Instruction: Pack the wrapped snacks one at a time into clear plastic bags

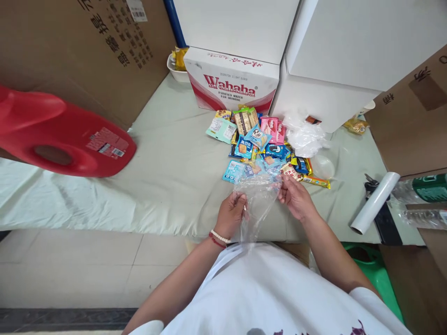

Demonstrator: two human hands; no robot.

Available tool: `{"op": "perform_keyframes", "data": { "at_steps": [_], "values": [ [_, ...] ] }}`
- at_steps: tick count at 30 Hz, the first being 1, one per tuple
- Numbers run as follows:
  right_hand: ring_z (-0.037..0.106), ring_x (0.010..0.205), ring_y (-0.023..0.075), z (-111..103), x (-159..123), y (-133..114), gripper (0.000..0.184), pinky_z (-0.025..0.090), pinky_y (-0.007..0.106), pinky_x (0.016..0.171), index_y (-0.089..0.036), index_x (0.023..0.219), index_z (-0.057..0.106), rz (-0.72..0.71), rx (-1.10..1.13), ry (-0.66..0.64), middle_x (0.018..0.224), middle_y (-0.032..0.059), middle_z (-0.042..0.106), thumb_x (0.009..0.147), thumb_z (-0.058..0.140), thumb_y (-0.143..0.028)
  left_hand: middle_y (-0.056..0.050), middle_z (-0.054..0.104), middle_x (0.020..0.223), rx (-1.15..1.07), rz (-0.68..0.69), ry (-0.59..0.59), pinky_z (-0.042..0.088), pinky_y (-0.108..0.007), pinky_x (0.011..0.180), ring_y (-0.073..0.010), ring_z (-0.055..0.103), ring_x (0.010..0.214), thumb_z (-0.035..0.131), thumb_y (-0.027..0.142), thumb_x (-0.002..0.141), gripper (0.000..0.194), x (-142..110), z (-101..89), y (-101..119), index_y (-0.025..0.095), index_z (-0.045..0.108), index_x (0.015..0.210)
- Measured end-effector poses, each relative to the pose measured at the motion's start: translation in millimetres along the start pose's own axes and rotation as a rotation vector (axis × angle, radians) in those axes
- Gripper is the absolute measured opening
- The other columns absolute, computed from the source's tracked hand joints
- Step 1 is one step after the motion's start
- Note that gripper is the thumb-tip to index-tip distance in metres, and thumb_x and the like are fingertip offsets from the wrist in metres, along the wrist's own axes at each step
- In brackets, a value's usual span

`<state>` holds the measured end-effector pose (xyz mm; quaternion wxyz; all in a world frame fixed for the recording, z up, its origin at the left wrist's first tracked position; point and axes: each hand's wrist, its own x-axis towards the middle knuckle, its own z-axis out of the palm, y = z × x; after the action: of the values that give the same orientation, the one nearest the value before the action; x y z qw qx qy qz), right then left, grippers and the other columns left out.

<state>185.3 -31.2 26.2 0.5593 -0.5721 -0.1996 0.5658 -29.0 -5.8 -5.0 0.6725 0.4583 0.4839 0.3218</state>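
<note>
Pinching a clear bag [257, 197], left grip [229, 217] and right grip [296, 199] clamp opposite sides.

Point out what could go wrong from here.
The clear bag looks thin, so it might tear where the left hand and right hand grip it. The snacks lie in a loose heap just beyond it, so some could slide if brushed. The white roll lies near the table edge, not far from the right forearm, and might get knocked off.
</note>
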Motion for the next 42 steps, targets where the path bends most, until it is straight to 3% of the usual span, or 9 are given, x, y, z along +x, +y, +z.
{"op": "perform_keyframes", "data": {
  "at_steps": [5, 12, 17, 20, 23, 27, 34, 38, 42],
  "values": [
    [0.050, 0.047, 0.0084, -3, -24, 31, 0.056, 0.031, 0.019, 0.034, -0.019, 0.093, 0.073, 0.221, 0.014, -0.073, 0.084, 0.0078, 0.075, 0.072, 0.079, -0.070, 0.006, 0.053, 0.059, 0.179, 0.107, 0.157, 0.039, -0.026, 0.049, -0.0123, 0.051, 0.046, 0.060, 0.054, 0.090, 0.033, 5, 0.7, -13, 0.023, 0.056, 0.079],
    [0.047, 0.049, 0.0053, -1, -28, 43, 0.036, 0.038, 0.016, 0.040, -0.017, 0.077, 0.077, 0.199, -0.080, -0.163, 0.074, 0.0023, 0.071, 0.065, 0.091, -0.049, 0.002, 0.059, 0.072, 0.316, 0.136, 0.260, 0.044, -0.028, 0.060, -0.0157, 0.057, 0.058, 0.058, 0.052, 0.092, 0.029, 9, -4.1, -17, 0.023, 0.057, 0.094],
    [0.049, 0.050, 0.0047, -3, -26, 40, 0.037, 0.040, 0.015, 0.041, -0.017, 0.081, 0.077, 0.217, -0.083, -0.209, 0.084, 0.0041, 0.074, 0.067, 0.089, -0.049, -0.014, 0.059, 0.116, 0.613, 0.560, 0.669, 0.049, -0.040, 0.088, -0.0282, 0.056, 0.112, 0.075, 0.046, 0.080, 0.047, -1, -9.8, -12, 0.018, 0.058, 0.114],
    [0.049, 0.050, 0.0051, 1, -29, 41, 0.036, 0.039, 0.016, 0.042, -0.017, 0.083, 0.076, 0.214, -0.080, -0.234, 0.077, 0.0019, 0.071, 0.069, 0.088, -0.048, -0.007, 0.062, 0.089, 0.725, 0.673, 0.412, 0.048, -0.037, 0.083, -0.0226, 0.059, 0.091, 0.063, 0.040, 0.091, 0.019, -13, -2.7, -6, 0.021, 0.061, 0.089],
    [0.049, 0.048, 0.0065, 7, -31, 42, 0.036, 0.039, 0.017, 0.041, -0.017, 0.085, 0.076, 0.191, -0.110, -0.243, 0.065, -0.0013, 0.065, 0.071, 0.085, -0.048, -0.002, 0.061, 0.075, 0.659, 0.523, -0.001, 0.044, -0.031, 0.071, -0.0172, 0.057, 0.073, 0.060, 0.042, 0.093, 0.024, -17, 11.6, -3, 0.021, 0.062, 0.082],
    [0.049, 0.050, 0.0079, 8, -31, 40, 0.039, 0.039, 0.019, 0.042, -0.018, 0.086, 0.072, 0.144, -0.188, -0.217, 0.065, -0.0022, 0.064, 0.072, 0.082, -0.054, -0.001, 0.065, 0.075, 0.361, 0.283, -0.064, 0.043, -0.029, 0.070, -0.0151, 0.057, 0.072, 0.058, 0.044, 0.091, 0.026, -9, 18.0, -6, 0.020, 0.065, 0.084],
    [0.050, 0.054, 0.0084, -22, -37, 43, 0.045, 0.036, 0.019, 0.041, -0.018, 0.086, 0.065, 0.156, -0.241, -0.088, 0.079, 0.0008, 0.067, 0.070, 0.080, -0.058, 0.003, 0.060, 0.068, -0.124, -0.054, 0.327, 0.043, -0.023, 0.059, -0.0110, 0.054, 0.061, 0.072, 0.060, 0.074, 0.044, -14, -47.5, -12, 0.020, 0.054, 0.084],
    [0.048, 0.054, 0.0091, -36, -41, 52, 0.045, 0.035, 0.021, 0.043, -0.018, 0.085, 0.063, 0.168, -0.318, -0.079, 0.078, 0.0009, 0.065, 0.073, 0.075, -0.060, 0.002, 0.060, 0.071, 0.138, -0.075, 0.457, 0.042, -0.025, 0.054, -0.0124, 0.052, 0.059, 0.071, 0.055, 0.073, 0.041, -36, -91.9, -28, 0.020, 0.057, 0.089],
    [0.050, 0.055, 0.0120, -44, -41, 54, 0.041, 0.037, 0.023, 0.046, -0.020, 0.086, 0.062, 0.137, -0.514, -0.112, 0.074, 0.0002, 0.062, 0.083, 0.062, -0.060, -0.008, 0.062, 0.101, 0.665, 0.182, 0.749, 0.052, -0.035, 0.070, -0.0226, 0.060, 0.088, 0.070, 0.028, 0.068, 0.036, -56, -109.9, -27, 0.018, 0.060, 0.102]
  ]
}}
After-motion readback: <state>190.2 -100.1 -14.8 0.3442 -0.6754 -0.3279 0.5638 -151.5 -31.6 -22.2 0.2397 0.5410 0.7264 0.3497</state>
